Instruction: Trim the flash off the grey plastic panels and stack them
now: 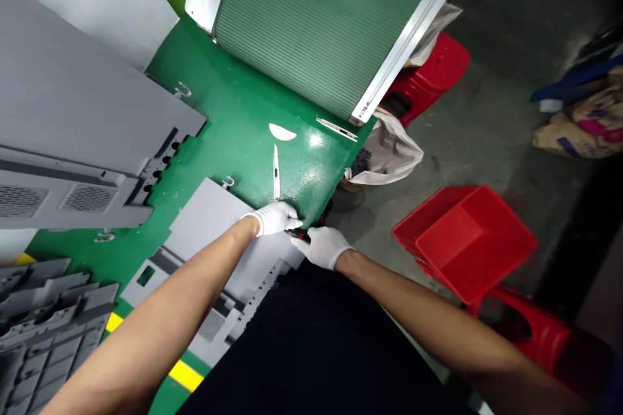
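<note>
A flat grey plastic panel (209, 214) with a slotted edge lies on the green table against my body. My left hand (275, 217), in a white glove, is closed over its far edge near the right corner. In my right hand (324, 246), also gloved in white, is a small black hand tool with a red band (298, 235). It points left toward my left fingers, over the panel's corner; its working end is hard to make out. Just beyond my left hand lies a utility knife (276, 172). A white half-round piece (282, 132) sits past the knife.
A second slim knife (337, 129) lies beside the green ribbed conveyor (316, 19). Larger grey panels (73, 97) stand at left, with stacked grey parts (53, 324) below. Right of the table are an open white sack (389, 155), a red bin (467, 240) and red stools (440, 68).
</note>
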The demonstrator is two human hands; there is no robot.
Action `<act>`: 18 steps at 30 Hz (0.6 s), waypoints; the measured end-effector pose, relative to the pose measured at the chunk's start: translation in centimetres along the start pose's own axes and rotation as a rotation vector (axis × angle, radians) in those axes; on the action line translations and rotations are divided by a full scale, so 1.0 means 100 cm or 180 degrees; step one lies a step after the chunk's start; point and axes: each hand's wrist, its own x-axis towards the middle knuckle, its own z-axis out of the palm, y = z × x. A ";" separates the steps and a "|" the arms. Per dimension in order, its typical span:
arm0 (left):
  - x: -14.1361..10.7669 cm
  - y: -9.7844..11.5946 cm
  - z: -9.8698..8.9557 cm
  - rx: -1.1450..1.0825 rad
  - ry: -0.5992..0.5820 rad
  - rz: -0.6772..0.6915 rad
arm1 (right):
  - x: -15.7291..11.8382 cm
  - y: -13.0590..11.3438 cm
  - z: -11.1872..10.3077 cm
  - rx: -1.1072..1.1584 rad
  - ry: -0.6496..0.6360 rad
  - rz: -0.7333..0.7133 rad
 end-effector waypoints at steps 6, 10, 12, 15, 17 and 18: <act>0.005 -0.002 -0.004 -0.0029 -0.0096 0.0046 | -0.001 0.001 -0.003 -0.0087 0.0022 -0.0109; 0.014 0.006 -0.018 0.0164 -0.0367 -0.0265 | -0.004 0.000 0.000 -0.0199 0.0182 -0.0174; 0.020 0.012 -0.024 0.0300 -0.0498 -0.0397 | -0.004 -0.001 0.001 -0.0224 0.0221 -0.0186; 0.017 0.019 -0.024 0.0343 -0.0491 -0.0319 | -0.004 0.001 0.001 -0.0174 0.0172 -0.0154; 0.003 0.021 -0.017 0.0262 -0.0147 0.0185 | -0.003 0.002 0.001 -0.0097 0.0107 -0.0168; -0.007 0.022 -0.012 0.0276 0.0086 0.0520 | -0.003 0.002 0.000 -0.0060 0.0081 -0.0189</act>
